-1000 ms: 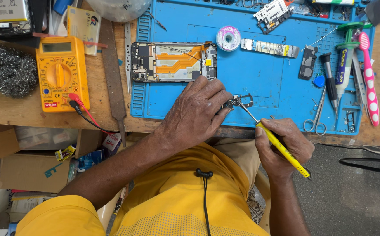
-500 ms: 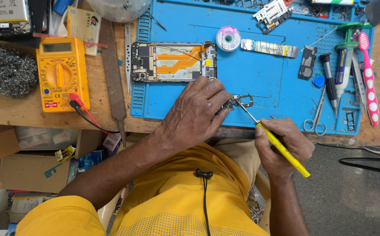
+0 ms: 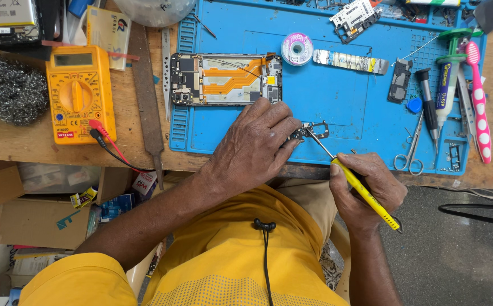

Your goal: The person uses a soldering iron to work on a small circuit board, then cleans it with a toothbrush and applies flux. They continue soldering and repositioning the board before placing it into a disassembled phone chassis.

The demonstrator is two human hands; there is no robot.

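Most of the small circuit board (image 3: 312, 131) is hidden under the left hand (image 3: 255, 148); only a dark, metal-edged corner shows past the fingertips, and its parts are too small to make out. How the thumb sits on it cannot be seen. The left hand lies palm down, forearm coming up from lower left, fingers (image 3: 280, 122) curled and closed down on the board, pinning it to the blue mat (image 3: 337, 96) near the mat's front edge. The right hand (image 3: 365, 190) sits off the front edge of the counter (image 3: 31, 141), wrist low, fingers wrapped shut around the yellow soldering iron (image 3: 365, 192) in a pen grip; part of the handle is covered by those fingers. The iron's long axis runs diagonally, its thin metal tip pointing up and left to the exposed corner of the board just beside the left fingertips, its tail end pointing down and right past the right palm. Whether the tip actually touches the board cannot be told. Just beyond the left fingers lies an opened phone (image 3: 226, 79), long axis left to right; a yellow meter (image 3: 79, 93) sits well off to their left.
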